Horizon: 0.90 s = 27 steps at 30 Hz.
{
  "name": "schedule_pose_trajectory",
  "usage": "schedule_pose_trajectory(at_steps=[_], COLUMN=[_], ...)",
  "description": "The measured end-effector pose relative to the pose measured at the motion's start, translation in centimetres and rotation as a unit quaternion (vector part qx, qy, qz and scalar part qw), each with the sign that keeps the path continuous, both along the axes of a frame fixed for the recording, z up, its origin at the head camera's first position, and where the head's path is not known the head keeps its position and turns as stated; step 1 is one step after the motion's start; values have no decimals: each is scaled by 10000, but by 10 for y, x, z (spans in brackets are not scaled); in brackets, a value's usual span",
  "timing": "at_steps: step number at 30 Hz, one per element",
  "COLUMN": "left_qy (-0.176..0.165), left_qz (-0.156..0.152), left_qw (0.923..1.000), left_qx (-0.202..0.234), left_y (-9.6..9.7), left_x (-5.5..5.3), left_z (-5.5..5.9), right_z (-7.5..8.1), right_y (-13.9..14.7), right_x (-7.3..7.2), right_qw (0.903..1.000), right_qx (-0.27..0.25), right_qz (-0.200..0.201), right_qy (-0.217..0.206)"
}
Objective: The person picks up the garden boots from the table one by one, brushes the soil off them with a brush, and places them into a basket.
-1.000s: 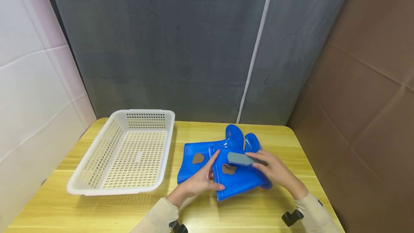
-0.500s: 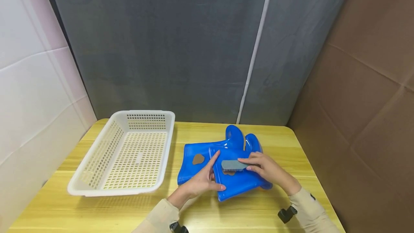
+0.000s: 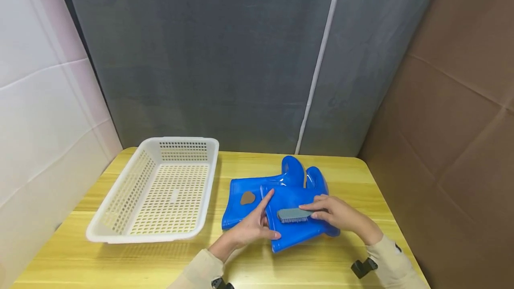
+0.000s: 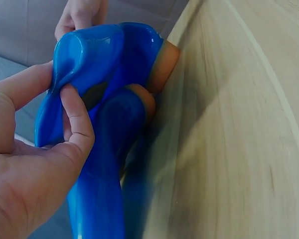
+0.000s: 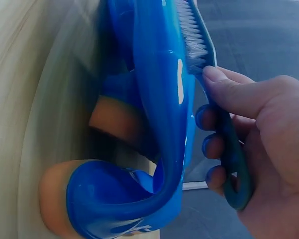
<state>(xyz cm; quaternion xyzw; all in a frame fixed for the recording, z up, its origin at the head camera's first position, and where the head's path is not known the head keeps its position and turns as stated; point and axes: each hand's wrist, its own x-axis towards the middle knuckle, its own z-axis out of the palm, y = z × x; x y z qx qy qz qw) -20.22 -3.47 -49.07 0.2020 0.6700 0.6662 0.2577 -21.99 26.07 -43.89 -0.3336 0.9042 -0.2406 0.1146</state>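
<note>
Two blue rain boots with orange soles lie on the table, the near one partly over the far boot [image 3: 237, 208]. A brown patch [image 3: 247, 197] shows on the far boot's shaft. My left hand [image 3: 250, 229] grips the near boot [image 3: 293, 235] by its top opening; in the left wrist view, thumb and fingers hold its bent rim. My right hand [image 3: 341, 213] holds a grey-green scrub brush [image 3: 295, 214] by the handle, with its pale bristles [image 5: 192, 37] down at the near boot's shaft. No brown patch shows on the near boot; whether the brush covers one I cannot tell.
A white perforated plastic basket [image 3: 213, 177] stands on the left of the wooden table [image 3: 249, 271]. Grey cloth [image 3: 221, 57] hangs behind the table, with a white wall covering on the left and a brown one [image 3: 453, 146] on the right.
The brush has moved left, then nearer the person, across the near boot's shaft. The brown patch seen there earlier no longer shows. My left hand keeps its grip.
</note>
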Motion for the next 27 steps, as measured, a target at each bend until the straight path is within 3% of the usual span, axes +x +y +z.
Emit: schedule_pose_trajectory(at_steps=[6, 10, 15, 22, 27], left_qy=[182, 236, 152, 92, 38], left_qz=[31, -11, -89, -210, -223], left_qw=[9996, 9991, 9997, 9997, 9997], left_qx=[-208, -365, -197, 65, 121], left_y=[-2, -2, -1, 0, 1], left_x=[-2, -4, -5, -4, -3], left_z=[0, 1, 1, 0, 1], right_z=[-5, -5, 1, 5, -1], right_y=[2, 4, 7, 5, -1], right_x=[10, 15, 18, 12, 2], right_qw=[9994, 9998, 9992, 9957, 9911], right_qx=[-141, -156, -290, -578, -713], right_qz=[245, -13, -175, -707, -1037], right_qy=[-184, -139, -220, 147, 440])
